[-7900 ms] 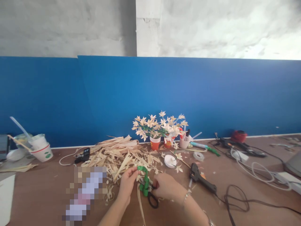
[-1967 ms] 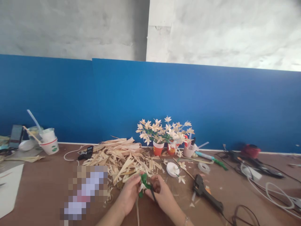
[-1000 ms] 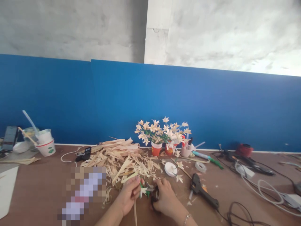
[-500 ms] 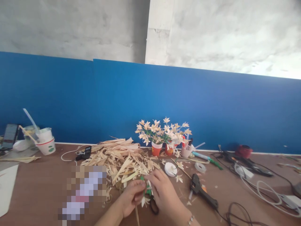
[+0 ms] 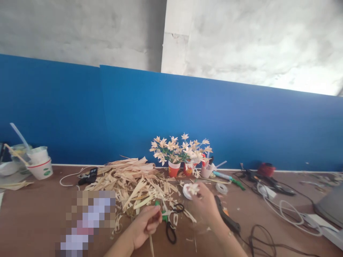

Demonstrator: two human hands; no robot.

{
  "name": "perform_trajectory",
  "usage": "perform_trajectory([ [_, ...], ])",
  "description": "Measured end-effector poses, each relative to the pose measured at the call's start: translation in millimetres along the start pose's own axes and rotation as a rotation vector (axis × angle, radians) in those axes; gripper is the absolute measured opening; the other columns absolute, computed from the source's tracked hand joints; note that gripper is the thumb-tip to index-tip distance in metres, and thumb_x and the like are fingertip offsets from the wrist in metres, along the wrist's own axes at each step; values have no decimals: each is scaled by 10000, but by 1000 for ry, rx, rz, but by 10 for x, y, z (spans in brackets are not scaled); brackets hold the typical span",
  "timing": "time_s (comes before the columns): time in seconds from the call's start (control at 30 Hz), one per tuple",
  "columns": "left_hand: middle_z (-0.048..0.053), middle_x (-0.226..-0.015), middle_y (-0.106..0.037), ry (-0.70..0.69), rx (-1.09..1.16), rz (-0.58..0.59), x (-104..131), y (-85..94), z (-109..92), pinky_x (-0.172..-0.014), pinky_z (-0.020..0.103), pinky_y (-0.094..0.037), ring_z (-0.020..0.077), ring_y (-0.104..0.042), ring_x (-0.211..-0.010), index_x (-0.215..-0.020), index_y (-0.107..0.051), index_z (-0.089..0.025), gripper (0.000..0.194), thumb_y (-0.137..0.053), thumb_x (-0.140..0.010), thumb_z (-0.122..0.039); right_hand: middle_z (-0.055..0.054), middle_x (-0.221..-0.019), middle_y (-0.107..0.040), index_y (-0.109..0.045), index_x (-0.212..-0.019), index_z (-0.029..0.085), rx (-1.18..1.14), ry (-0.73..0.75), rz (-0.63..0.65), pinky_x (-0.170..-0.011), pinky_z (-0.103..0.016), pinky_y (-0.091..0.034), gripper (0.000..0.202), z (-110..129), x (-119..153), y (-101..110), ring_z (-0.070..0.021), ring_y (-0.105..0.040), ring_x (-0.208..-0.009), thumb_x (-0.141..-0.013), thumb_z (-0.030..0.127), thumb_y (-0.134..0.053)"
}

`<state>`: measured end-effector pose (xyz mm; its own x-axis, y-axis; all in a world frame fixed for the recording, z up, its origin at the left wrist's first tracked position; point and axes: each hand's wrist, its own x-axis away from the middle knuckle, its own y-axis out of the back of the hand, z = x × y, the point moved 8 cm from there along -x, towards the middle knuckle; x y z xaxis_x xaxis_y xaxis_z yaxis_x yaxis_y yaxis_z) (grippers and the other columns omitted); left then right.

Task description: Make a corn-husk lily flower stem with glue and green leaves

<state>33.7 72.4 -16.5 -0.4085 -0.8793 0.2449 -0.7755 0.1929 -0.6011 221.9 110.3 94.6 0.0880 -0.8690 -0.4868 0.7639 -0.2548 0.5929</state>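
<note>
My left hand (image 5: pixel 147 225) is closed, thumb against curled fingers, and a thin straw-coloured strip (image 5: pixel 151 246) comes out below the palm. Its upper end is hidden by the fingers. My right hand (image 5: pixel 205 202) pinches a small pale flower (image 5: pixel 193 189) over a round white lid (image 5: pixel 187 192). Between the hands lie scissors (image 5: pixel 170 232) with black handles, their blades partly over something green (image 5: pixel 164 216). A black glue gun (image 5: pixel 227 218) rests just right of my right wrist, partly covered by it.
A heap of dry husk strips (image 5: pixel 134 185) spreads at centre left. Behind it, pale flowers (image 5: pixel 171 146) stand in red paper cups (image 5: pixel 174 170). A tape roll (image 5: pixel 221 189) lies right of the lid. Cables (image 5: pixel 286 210) cross the right side; a white cup (image 5: pixel 40 169) stands far left.
My right hand has moved away from my left, to the right, and now holds a pale flower by the lid. The scissors are uncovered. The view has shifted slightly right.
</note>
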Motion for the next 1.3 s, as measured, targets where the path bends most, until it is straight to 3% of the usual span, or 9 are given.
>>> perform_trajectory([
  [0.07, -15, -578, -556, -6, 3, -4, -10, -8, -1, -387, 191, -47, -17, -219, -342, -639, -555, -119, 336, -688, -668, -426, -52, -770, -653, -667, -848, 164, -29, -157, -100, -604, -274, -414, 246, -292, -85, 198, -187, -566, -651, -778, 338, -508],
  [0.17, -14, -575, -557, -4, 4, 6, -18, -34, 10, -386, 191, -45, -15, -218, -339, -637, -559, -117, 334, -687, -670, -424, -51, -709, -658, -664, -841, 145, 102, -242, -88, -605, -275, -399, 234, -449, -205, 240, -193, -569, -627, -743, 295, -512],
  [0.33, -12, -566, -565, -12, 19, 10, -9, -35, 3, -384, 189, -43, -15, -224, -332, -635, -559, -118, 333, -685, -674, -424, -76, -787, -637, -649, -762, 159, 522, -68, 57, -683, -258, -346, 155, -203, -363, -86, -199, -550, -799, -720, 138, -501],
  [0.47, -9, -567, -567, -13, 23, 13, -10, -30, 7, -385, 194, -44, -15, -223, -331, -631, -557, -116, 330, -667, -695, -421, -83, -796, -639, -638, -737, 163, 682, -39, 121, -726, -279, -294, 147, -192, -373, -293, -210, -524, -878, -738, 111, -501],
  [0.77, -9, -579, -571, -8, 3, 41, -30, -24, 32, -387, 195, -47, -13, -239, -337, -651, -547, -113, 331, -646, -715, -422, -95, -783, -659, -651, -723, 155, 757, -109, 181, -722, -305, -247, 156, -392, -379, -446, -214, -525, -887, -741, 118, -501],
  [0.93, -9, -586, -573, -11, 6, 38, -41, -6, 47, -384, 193, -43, -13, -236, -336, -659, -535, -118, 318, -642, -721, -411, -80, -962, -652, -655, -861, 179, 765, -83, 228, -758, -316, -255, 198, -320, -391, -318, -237, -473, -1009, -696, 145, -551],
  [1.07, -7, -584, -577, -19, 12, 50, -42, -25, 44, -381, 192, -42, -11, -240, -334, -664, -529, -124, 306, -651, -716, -400, -61, -1025, -628, -673, -838, 207, 761, -89, 277, -789, -335, -263, 206, -323, -375, -171, -240, -463, -1012, -708, 155, -522],
  [1.3, -6, -585, -567, -20, 1, 52, -37, -40, 23, -373, 182, -42, -18, -226, -329, -648, -539, -111, 327, -645, -722, -411, -96, -1051, -618, -683, -827, 183, 773, -114, 285, -804, -379, -284, 261, -382, -320, -228, -268, -462, -1040, -678, 94, -489],
])
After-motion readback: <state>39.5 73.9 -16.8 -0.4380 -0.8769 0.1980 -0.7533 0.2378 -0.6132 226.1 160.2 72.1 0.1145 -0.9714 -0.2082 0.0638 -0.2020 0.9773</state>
